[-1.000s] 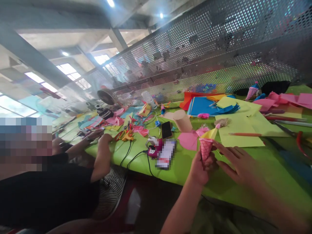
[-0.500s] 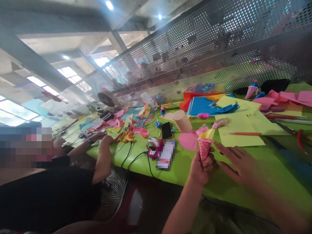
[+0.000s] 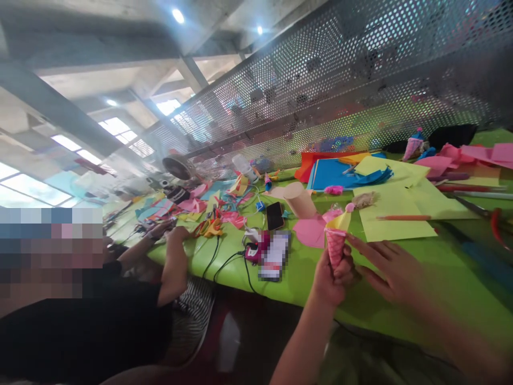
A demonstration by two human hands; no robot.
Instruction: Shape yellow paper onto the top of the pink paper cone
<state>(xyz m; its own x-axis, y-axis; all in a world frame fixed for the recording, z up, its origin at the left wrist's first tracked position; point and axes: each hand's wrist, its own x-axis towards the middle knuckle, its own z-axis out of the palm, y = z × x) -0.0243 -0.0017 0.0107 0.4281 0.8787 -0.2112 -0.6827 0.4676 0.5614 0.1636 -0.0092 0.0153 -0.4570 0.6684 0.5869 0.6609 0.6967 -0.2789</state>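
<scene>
My left hand point(image 3: 334, 275) is closed round a pink paper cone point(image 3: 335, 247) with a criss-cross pattern, holding it upright above the table's front part. Yellow paper point(image 3: 340, 220) rises from the cone's mouth, topped by a small pink ball point(image 3: 350, 207). To the right, my right hand point(image 3: 387, 264) is open, palm down, fingers stretched out. Its index fingertip is at the cone's rim; whether it touches cannot be made out. Behind the cone lie pink paper point(image 3: 309, 232) and yellow-green sheets point(image 3: 395, 231) with an orange pencil point(image 3: 404, 217) on them.
A cardboard tube point(image 3: 300, 200), a dark phone point(image 3: 274, 216), a lit phone point(image 3: 274, 256) and a magenta power strip point(image 3: 256, 251) with cables lie left of my hands. Scissors point(image 3: 499, 224) are at far right. A co-worker point(image 3: 92, 321) sits at left, near orange-handled tools point(image 3: 212, 227).
My right index finger has come closer to the cone's rim, and the thin yellow strip beside it no longer shows. The co-worker has shifted slightly to the right. My left hand keeps its hold.
</scene>
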